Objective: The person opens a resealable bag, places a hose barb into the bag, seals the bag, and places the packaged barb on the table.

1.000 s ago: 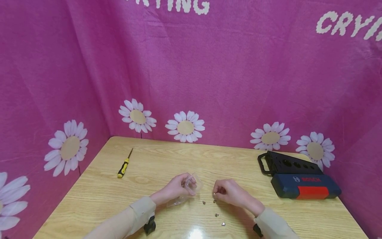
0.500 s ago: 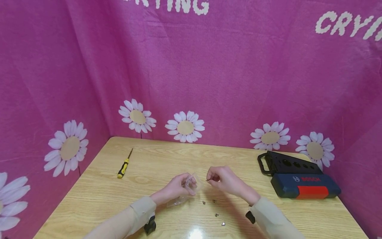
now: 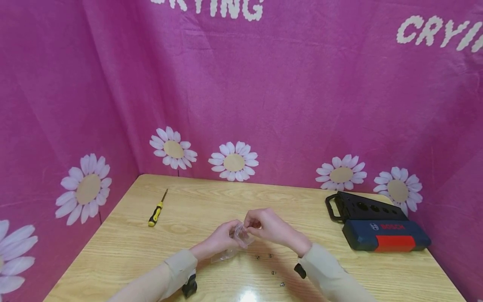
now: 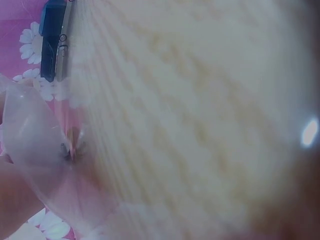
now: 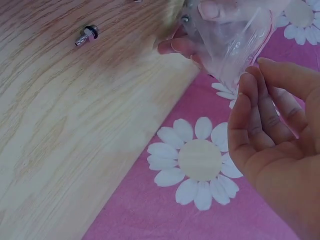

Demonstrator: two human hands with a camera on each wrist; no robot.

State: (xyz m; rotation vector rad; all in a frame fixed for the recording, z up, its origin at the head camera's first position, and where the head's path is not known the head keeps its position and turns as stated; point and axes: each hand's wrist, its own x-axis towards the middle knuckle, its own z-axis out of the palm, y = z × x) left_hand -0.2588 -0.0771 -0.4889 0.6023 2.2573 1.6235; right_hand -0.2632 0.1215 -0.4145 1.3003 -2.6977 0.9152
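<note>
Bagging screws [image 3: 270, 255] — left hand [image 3: 220, 240] gripping the clear bag [image 3: 240, 235], right hand [image 3: 266, 224] pinched at its mouth — next needing another off the tabletop [image 3: 188, 209].

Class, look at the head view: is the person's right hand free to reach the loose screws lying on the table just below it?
Probably yes: the right hand is at the clear bag, and the screws lie on bare table just below with nothing between.

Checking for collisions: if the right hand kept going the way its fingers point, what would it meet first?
Probably the clear plastic bag that the left hand holds; the right hand is already at its mouth.
</note>
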